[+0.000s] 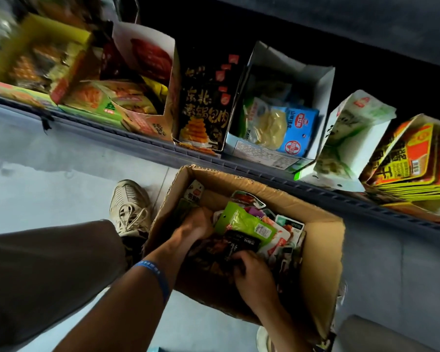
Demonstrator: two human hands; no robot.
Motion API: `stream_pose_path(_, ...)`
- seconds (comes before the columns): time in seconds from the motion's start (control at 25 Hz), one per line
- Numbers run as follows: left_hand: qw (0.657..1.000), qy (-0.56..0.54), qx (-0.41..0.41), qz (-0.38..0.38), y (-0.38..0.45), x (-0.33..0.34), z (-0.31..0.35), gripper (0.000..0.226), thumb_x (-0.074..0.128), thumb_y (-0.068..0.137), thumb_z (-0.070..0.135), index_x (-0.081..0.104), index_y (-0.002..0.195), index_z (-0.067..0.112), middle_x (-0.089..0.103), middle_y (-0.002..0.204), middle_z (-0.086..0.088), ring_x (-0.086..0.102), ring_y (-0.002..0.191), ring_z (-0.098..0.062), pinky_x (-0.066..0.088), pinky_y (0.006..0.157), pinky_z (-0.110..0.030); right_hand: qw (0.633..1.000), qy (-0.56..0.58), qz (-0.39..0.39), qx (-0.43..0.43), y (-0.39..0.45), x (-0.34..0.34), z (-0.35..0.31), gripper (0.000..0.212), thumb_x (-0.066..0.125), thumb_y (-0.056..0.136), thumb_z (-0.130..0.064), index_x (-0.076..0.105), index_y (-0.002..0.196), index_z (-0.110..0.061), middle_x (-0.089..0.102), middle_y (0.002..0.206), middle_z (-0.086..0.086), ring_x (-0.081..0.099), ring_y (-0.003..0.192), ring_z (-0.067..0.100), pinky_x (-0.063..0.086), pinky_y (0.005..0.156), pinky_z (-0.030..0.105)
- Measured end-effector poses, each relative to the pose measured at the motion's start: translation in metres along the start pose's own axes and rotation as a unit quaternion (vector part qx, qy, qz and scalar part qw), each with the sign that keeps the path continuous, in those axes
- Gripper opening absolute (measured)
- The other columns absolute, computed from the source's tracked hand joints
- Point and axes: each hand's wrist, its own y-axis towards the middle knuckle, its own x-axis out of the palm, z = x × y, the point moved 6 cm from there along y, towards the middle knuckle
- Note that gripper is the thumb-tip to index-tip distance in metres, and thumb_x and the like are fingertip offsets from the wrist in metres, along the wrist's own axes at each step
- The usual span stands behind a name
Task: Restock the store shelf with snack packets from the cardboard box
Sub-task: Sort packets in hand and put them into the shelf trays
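An open cardboard box (320,240) stands on the floor below the shelf, filled with several mixed snack packets. A green packet (241,219) lies on top in the middle. My left hand (196,224) reaches deep into the box's left side, fingers curled down among the packets; what they hold is hidden. My right hand (252,273) grips a dark packet (239,246) near the box's front. The low shelf (148,141) runs across the view behind the box.
Open display cartons stand along the shelf: a yellow one (48,54), a black one (203,110), a white one with blue packets (285,123), a green-white one (348,138) and orange-yellow packs (412,158). My shoe (130,207) is beside the box.
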Motion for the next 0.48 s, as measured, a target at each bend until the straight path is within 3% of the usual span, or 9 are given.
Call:
stream_pose_path(0.12,0.999,-0.044,0.001,0.004,-0.021,-0.021,0.021,0.014,0.065,0.088,0.023,0.074,0.088,0.011,0.072,0.088,-0.004,0.068,0.085,-0.017,0.042,0.064,-0.022,1.000,0.009,0.002,0.029,-0.008,-0.007,0.008,0.023,0.056,0.095,-0.025,0.062,0.116,-0.029,0.063,0.117,-0.008,0.058,0.113,0.015,0.046,0.094,0.029)
stream_pose_path(0.24,0.998,-0.007,0.029,0.046,-0.053,-0.056,0.029,0.007,0.065,0.088,0.019,0.068,0.081,0.018,0.066,0.080,0.005,0.063,0.078,-0.014,0.038,0.055,-0.012,0.999,0.017,0.017,0.044,-0.015,-0.024,0.004,0.021,0.056,0.097,-0.030,0.060,0.118,-0.031,0.065,0.115,-0.010,0.059,0.110,0.012,0.048,0.090,0.027)
stream_pose_path(0.36,0.995,0.018,0.063,0.080,-0.091,-0.095,0.033,0.030,0.074,0.086,0.027,0.055,0.063,0.023,0.053,0.062,0.013,0.053,0.057,-0.008,0.032,0.043,-0.012,0.996,0.041,0.048,0.058,-0.024,-0.043,-0.006,0.023,0.056,0.098,-0.029,0.060,0.119,-0.034,0.065,0.113,-0.012,0.061,0.105,0.010,0.050,0.080,0.022)
stream_pose_path(0.48,0.992,-0.030,0.064,0.108,-0.123,-0.119,0.030,0.036,0.079,0.082,0.033,0.054,0.060,0.020,0.052,0.057,0.010,0.044,0.045,-0.001,0.030,0.040,-0.013,0.988,0.116,0.070,0.081,-0.033,-0.051,-0.009,0.021,0.057,0.097,-0.028,0.059,0.116,-0.037,0.066,0.110,-0.009,0.065,0.085,0.003,0.055,0.066,0.016)
